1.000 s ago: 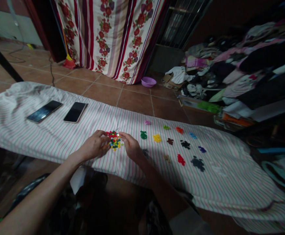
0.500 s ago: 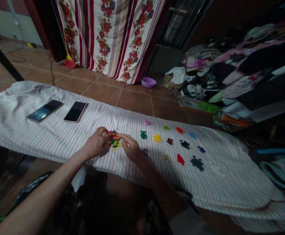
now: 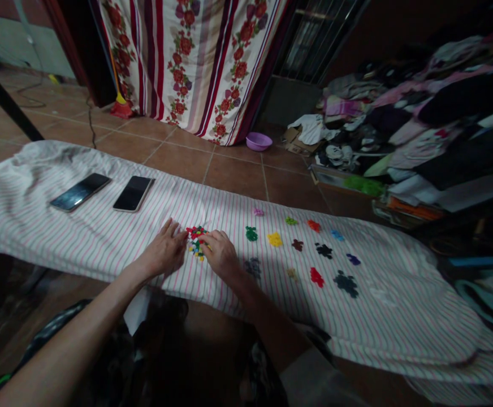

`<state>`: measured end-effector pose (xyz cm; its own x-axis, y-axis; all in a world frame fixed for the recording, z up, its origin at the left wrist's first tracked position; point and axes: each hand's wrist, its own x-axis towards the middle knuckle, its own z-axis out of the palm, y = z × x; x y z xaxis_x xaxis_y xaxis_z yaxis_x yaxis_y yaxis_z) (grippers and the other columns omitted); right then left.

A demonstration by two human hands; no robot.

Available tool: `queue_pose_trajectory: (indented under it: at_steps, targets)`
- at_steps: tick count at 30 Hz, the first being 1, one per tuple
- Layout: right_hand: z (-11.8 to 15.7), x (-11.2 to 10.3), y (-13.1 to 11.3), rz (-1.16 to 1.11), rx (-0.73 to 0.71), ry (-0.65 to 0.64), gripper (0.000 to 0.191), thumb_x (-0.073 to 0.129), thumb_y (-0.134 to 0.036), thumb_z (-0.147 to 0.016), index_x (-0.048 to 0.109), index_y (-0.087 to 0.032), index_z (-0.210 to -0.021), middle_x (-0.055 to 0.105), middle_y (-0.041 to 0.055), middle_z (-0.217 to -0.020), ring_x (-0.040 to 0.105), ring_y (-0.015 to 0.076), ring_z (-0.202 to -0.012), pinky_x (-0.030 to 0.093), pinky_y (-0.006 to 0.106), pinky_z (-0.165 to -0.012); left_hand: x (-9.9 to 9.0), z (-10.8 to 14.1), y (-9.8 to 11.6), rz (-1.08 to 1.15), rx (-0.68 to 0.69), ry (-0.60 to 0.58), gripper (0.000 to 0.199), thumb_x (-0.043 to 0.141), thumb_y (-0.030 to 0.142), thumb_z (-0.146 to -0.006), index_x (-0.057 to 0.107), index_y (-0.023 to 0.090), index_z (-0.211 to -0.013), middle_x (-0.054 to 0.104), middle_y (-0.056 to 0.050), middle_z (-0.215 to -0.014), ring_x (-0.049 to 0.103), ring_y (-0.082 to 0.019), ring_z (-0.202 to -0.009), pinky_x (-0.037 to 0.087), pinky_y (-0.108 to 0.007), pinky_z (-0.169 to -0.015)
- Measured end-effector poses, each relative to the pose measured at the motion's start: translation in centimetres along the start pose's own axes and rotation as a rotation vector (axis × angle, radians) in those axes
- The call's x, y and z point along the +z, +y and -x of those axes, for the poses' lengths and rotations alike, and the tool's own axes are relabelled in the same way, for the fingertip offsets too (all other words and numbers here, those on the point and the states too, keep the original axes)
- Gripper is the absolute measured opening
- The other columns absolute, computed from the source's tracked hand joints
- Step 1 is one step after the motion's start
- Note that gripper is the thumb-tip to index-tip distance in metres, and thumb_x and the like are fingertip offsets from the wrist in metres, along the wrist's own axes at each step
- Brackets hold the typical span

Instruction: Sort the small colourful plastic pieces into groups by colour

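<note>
A mixed heap of small red, green, yellow, blue and white pieces (image 3: 196,233) lies on the striped cloth (image 3: 225,209) between my hands. My left hand (image 3: 165,249) rests palm down at the heap's left edge, its fingers loosely stretched out and holding nothing. On the heap's right side, my right hand (image 3: 221,254) reaches in with fingertips pressed together among the pieces; what they pinch is hidden. Single-colour piles sit to the right, among them dark green pieces (image 3: 251,233), yellow pieces (image 3: 274,239), grey pieces (image 3: 253,267) and red pieces (image 3: 316,277).
More sorted piles lie farther right, including black pieces (image 3: 324,250) and dark grey pieces (image 3: 346,283). Two phones, one left (image 3: 81,192) and one right (image 3: 133,193), lie on the cloth's left part. Beyond are a purple basin (image 3: 259,141) and heaped clothes (image 3: 399,113).
My left hand has drawn back slightly left, off the heap. My right hand's fingertips have come down onto the heap's right side, and more of the grey pile shows.
</note>
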<state>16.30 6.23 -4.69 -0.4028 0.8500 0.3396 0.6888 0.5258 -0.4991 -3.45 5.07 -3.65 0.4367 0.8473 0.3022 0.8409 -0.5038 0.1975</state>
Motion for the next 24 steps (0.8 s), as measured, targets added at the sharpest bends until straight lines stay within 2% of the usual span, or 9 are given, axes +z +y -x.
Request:
queue_pose_trajectory:
  at_steps: [2, 6, 9, 13, 16, 18, 21, 24]
  targets:
    - [-0.1, 0.1, -0.1, 0.021, 0.002, 0.007, 0.016, 0.055, -0.020, -0.089, 0.069, -0.024, -0.095, 0.062, 0.0067, -0.090, 0.054, 0.0221, -0.093, 0.044, 0.035, -0.086, 0.1, 0.2, -0.1, 0.020, 0.005, -0.001, 0.040, 0.039, 0.016, -0.083, 0.058, 0.012, -0.118, 0.062, -0.015, -0.110, 0.047, -0.029, -0.121, 0.035, -0.059, -0.111]
    - [-0.3, 0.0, -0.3, 0.009, -0.008, 0.024, 0.012, 0.054, -0.022, -0.089, 0.067, -0.022, -0.091, 0.063, 0.0064, -0.088, 0.055, 0.0222, -0.091, 0.044, 0.035, -0.085, 0.3, 0.5, -0.3, 0.006, 0.024, -0.039, 0.042, 0.038, 0.017, -0.084, 0.055, 0.007, -0.122, 0.060, -0.017, -0.114, 0.048, -0.028, -0.122, 0.032, -0.055, -0.113]
    - [-0.4, -0.3, -0.3, -0.045, -0.002, 0.044, 0.014, 0.053, -0.024, -0.090, 0.065, -0.021, -0.093, 0.064, 0.0074, -0.090, 0.056, 0.0231, -0.091, 0.044, 0.037, -0.085, 0.5, 0.8, -0.5, 0.033, -0.028, -0.050, 0.044, 0.041, 0.020, -0.086, 0.051, 0.009, -0.127, 0.057, -0.018, -0.125, 0.044, -0.030, -0.128, 0.032, -0.057, -0.111]
    - [-0.4, -0.7, -0.2, -0.147, 0.061, 0.093, 0.014, 0.051, -0.022, -0.089, 0.064, -0.021, -0.095, 0.066, 0.0063, -0.091, 0.059, 0.0213, -0.088, 0.045, 0.036, -0.086, 0.7, 1.1, 0.0, 0.051, -0.092, -0.132, 0.051, 0.040, 0.028, -0.089, 0.041, 0.012, -0.138, 0.046, -0.019, -0.142, 0.031, -0.035, -0.139, 0.035, -0.061, -0.106]
    - [-0.4, -1.0, 0.0, -0.228, 0.131, 0.131, 0.016, 0.050, -0.021, -0.086, 0.064, -0.022, -0.095, 0.067, 0.0052, -0.092, 0.061, 0.0196, -0.086, 0.048, 0.033, -0.081, 0.8, 1.3, 0.5, 0.084, -0.074, -0.225, 0.056, 0.036, 0.032, -0.091, 0.032, 0.013, -0.144, 0.040, -0.018, -0.148, 0.027, -0.034, -0.141, 0.033, -0.060, -0.108]
    - [-0.4, -1.3, 0.3, -0.275, 0.169, 0.151, 0.018, 0.050, -0.021, -0.085, 0.064, -0.022, -0.095, 0.067, 0.0049, -0.092, 0.061, 0.0187, -0.084, 0.050, 0.032, -0.078, 0.9, 1.3, 0.7, 0.107, -0.068, -0.230, 0.058, 0.036, 0.034, -0.092, 0.029, 0.013, -0.145, 0.038, -0.018, -0.149, 0.027, -0.034, -0.142, 0.033, -0.060, -0.108]
    - [-0.2, -1.6, 0.6, -0.332, 0.223, 0.181, 0.018, 0.049, -0.024, -0.084, 0.064, -0.021, -0.094, 0.068, 0.0045, -0.092, 0.062, 0.0174, -0.080, 0.051, 0.031, -0.075, 0.6, 1.0, 0.7, 0.142, -0.049, -0.160, 0.056, 0.040, 0.033, -0.090, 0.035, 0.014, -0.142, 0.043, -0.019, -0.145, 0.031, -0.033, -0.140, 0.035, -0.060, -0.107]
    - [0.0, -1.8, 1.0, -0.402, 0.262, 0.191, 0.019, 0.050, -0.026, -0.083, 0.064, -0.022, -0.093, 0.069, 0.0038, -0.092, 0.064, 0.0165, -0.079, 0.052, 0.030, -0.074, -1.0, 0.0, 1.3, 0.220, 0.017, -0.092, 0.044, 0.042, 0.028, -0.089, 0.050, 0.017, -0.131, 0.056, -0.015, -0.133, 0.046, -0.027, -0.129, 0.038, -0.053, -0.108]
